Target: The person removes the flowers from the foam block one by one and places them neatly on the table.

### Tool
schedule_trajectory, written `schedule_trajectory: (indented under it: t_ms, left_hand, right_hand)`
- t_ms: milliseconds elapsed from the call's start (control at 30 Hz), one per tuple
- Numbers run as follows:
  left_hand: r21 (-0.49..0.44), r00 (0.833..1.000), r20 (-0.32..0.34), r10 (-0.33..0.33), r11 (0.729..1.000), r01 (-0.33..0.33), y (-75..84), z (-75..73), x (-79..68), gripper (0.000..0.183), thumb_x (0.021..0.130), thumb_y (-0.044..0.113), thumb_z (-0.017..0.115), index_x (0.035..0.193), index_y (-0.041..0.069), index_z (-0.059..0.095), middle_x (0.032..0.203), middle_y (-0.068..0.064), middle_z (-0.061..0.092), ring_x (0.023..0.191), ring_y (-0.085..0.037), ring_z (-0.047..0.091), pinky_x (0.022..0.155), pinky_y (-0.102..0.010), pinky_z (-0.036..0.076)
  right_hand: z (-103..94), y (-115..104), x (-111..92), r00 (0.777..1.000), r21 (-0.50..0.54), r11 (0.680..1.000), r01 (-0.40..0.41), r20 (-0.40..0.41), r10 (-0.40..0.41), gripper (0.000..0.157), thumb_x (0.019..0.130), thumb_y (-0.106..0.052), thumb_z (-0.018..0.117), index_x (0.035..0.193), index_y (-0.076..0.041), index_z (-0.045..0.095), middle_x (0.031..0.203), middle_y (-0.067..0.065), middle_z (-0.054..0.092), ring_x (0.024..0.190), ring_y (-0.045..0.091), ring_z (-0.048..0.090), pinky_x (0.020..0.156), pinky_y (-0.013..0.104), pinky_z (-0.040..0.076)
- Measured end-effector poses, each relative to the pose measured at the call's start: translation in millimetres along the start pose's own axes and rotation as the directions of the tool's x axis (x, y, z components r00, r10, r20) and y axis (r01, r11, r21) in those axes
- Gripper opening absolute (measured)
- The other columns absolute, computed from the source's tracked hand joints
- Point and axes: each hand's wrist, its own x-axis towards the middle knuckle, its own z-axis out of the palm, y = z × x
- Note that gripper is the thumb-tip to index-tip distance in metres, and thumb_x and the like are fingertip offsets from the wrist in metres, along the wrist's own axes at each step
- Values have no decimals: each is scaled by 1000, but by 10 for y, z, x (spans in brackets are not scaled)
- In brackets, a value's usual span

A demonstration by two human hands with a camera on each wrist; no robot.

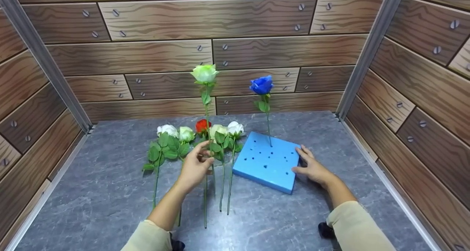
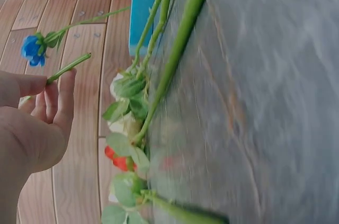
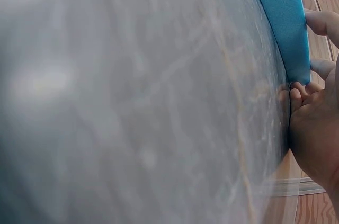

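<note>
My left hand (image 1: 194, 166) pinches the stem of a pale green rose (image 1: 205, 74) between thumb and fingers. The rose stands upright, its bloom high above the table; in the left wrist view the lower stem end (image 2: 79, 61) sticks out past the fingertips. At the right, my right hand (image 1: 312, 166) holds the right side of a blue foam board (image 1: 253, 172) dotted with holes, thumb and fingers bent over its edge. In the right wrist view the other fingers (image 3: 297, 97) rest low by the tabletop. A blue rose (image 1: 261, 85) stands in a hole toward the board's far side.
Left of the board lie several roses: a white rose (image 1: 167, 130), a light green rose (image 1: 186, 134), a red rose (image 1: 202, 125), a cream rose (image 1: 219, 131) and another white rose (image 1: 235, 128). Their stems point toward me on the grey tabletop (image 1: 110, 192). Wood-patterned walls (image 1: 257, 19) enclose the table.
</note>
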Motion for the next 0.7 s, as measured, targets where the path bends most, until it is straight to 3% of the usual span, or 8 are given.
schedule_trajectory:
  t_ms: [167, 433, 700]
  left_hand:
    - [35, 1000, 4, 0, 999, 0, 2, -150, -21, 58, 102, -5, 66, 157, 10, 53, 126, -23, 63, 111, -38, 72, 70, -40, 70]
    - [69, 1000, 26, -15, 998, 13, 28, -342, -64, 55, 102, -5, 65, 153, 14, 53, 121, -18, 63, 94, -18, 71, 68, -38, 69]
    - [91, 998, 26, -54, 994, 51, 3, -480, -103, 57, 103, -6, 64, 154, 16, 51, 124, -20, 62, 97, -23, 71, 70, -38, 69]
  right_hand:
    - [1, 1, 5, 1000, 2, 1000, -1, 2, 1, 101, 104, -32, 75, 176, -14, 7, 182, 18, -19, 165, 50, -25, 131, 81, 0]
    - [-1, -4, 19, 1000, -13, 1000, -1, 3, 1, 101, 104, -34, 75, 176, -13, 6, 181, 20, -20, 165, 52, -23, 132, 79, 4]
    - [9, 0, 29, 1000, -17, 1000, -4, 2, 4, 101, 104, -34, 74, 176, -13, 6, 182, 19, -20, 165, 51, -24, 133, 79, 2]
